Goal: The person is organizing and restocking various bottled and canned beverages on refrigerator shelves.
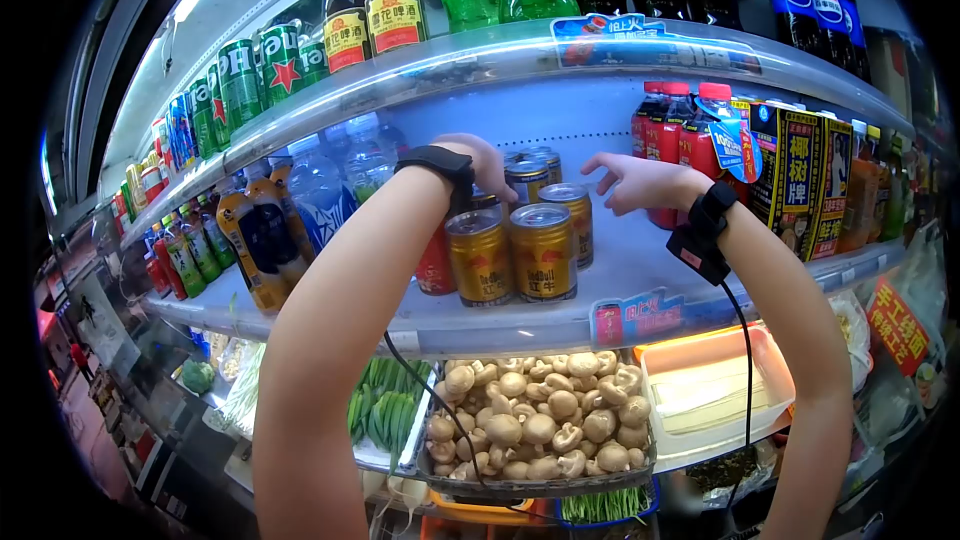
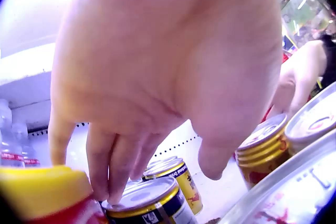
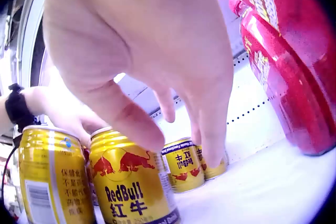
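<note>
A refrigerated shelf (image 1: 500,325) carries a cluster of gold cans (image 1: 540,250) at its middle, with clear water bottles (image 1: 320,185) to the left of them and red bottles (image 1: 690,135) to the right. The shelf above holds green cans (image 1: 240,80) and dark beer bottles (image 1: 370,5). Below the cans' shelf sits a tray of mushrooms (image 1: 540,420), with green vegetables (image 1: 385,410) just to its left. Both arms reach up into the shelf, each with a black wrist strap. The left hand (image 1: 480,165) hovers over the rear cans, fingers pointing down and loosely spread; in the left wrist view its fingertips (image 2: 113,195) touch the lid of a rear can (image 2: 152,203), with no grip around it. The right hand (image 1: 630,180) is held above the shelf between the cans and the red bottles, fingers relaxed and apart, holding nothing; in the right wrist view it hangs over the cans without touching them. The front cans stand upright, touching one another, near the shelf's front edge.
</note>
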`<move>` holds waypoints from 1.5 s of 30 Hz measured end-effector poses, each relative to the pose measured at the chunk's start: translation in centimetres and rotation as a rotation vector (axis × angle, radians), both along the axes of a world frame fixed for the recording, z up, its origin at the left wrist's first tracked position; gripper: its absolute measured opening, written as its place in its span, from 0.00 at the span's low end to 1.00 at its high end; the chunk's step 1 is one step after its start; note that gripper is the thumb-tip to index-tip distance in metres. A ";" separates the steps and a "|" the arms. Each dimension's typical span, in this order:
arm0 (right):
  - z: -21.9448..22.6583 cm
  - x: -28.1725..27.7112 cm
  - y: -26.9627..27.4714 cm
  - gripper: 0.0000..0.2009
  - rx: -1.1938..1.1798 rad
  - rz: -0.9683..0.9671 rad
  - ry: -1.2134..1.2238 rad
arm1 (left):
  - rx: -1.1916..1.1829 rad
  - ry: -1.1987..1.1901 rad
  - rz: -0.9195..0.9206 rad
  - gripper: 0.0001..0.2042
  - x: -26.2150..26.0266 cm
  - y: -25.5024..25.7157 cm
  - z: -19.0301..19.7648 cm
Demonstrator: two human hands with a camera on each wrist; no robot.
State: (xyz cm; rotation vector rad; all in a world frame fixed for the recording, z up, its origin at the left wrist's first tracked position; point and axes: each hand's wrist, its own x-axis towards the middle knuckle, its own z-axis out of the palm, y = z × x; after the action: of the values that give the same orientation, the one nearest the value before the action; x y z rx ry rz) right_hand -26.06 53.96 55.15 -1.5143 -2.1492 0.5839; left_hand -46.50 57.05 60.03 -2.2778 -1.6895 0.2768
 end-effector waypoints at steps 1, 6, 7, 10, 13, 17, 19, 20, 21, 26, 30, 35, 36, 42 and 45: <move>-0.1 0.2 0.0 0.30 -0.005 -0.001 0.000 | -0.042 -0.048 0.023 0.32 0.0 0.0 -0.2; -0.7 0.4 -0.8 0.24 0.159 -0.058 -0.158 | -0.080 0.016 0.026 0.37 0.6 0.4 0.2; -0.7 0.2 -1.1 0.24 0.156 -0.058 -0.156 | -0.083 0.018 0.025 0.37 0.5 0.6 0.0; -0.8 -0.2 -1.9 0.23 0.187 -0.048 -0.146 | -0.087 0.011 0.031 0.35 0.1 1.1 -0.3; -0.6 -0.3 -2.9 0.17 0.260 -0.044 -0.062 | -0.083 0.093 0.028 0.34 0.2 2.1 -0.6; -0.1 -0.2 -3.1 0.19 0.246 0.005 0.016 | -0.094 0.021 0.022 0.34 0.1 2.1 -0.2; 0.1 0.0 -2.9 0.17 0.312 -0.009 0.012 | -0.083 0.033 -0.037 0.33 -0.2 2.0 -0.1; 0.3 0.1 -2.8 0.17 0.355 -0.025 -0.005 | -0.076 0.043 -0.098 0.33 -0.3 2.2 0.0; 0.4 0.3 -2.7 0.16 0.395 -0.040 -0.024 | -0.073 0.046 -0.101 0.33 -0.5 2.3 0.2; 1.0 1.3 -0.2 0.16 0.403 -0.039 0.101 | -0.117 -0.327 -0.206 0.25 -1.2 1.7 1.3; 1.0 1.3 1.8 0.14 0.432 0.086 0.119 | -0.187 -0.838 -0.209 0.20 -2.2 2.0 1.4; 0.8 -0.5 3.1 0.26 0.471 0.151 0.064 | -0.175 -1.215 -0.174 0.23 -2.7 1.6 1.2; 0.7 -1.1 3.5 0.26 0.467 0.155 0.065 | -0.217 -1.212 -0.203 0.24 -3.1 1.5 1.5; 1.5 -3.3 4.5 0.37 0.337 0.318 0.369 | -0.321 -1.465 -0.340 0.21 -3.9 0.9 1.6; 1.7 -3.4 5.0 0.39 0.127 0.408 0.723 | -0.344 -1.490 -0.473 0.21 -5.2 1.8 1.5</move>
State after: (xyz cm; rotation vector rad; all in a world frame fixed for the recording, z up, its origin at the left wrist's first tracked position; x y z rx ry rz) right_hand -29.49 58.94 56.86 -0.6339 -1.8494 0.9359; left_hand -51.72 58.83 61.53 -3.2691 -1.3873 -1.7235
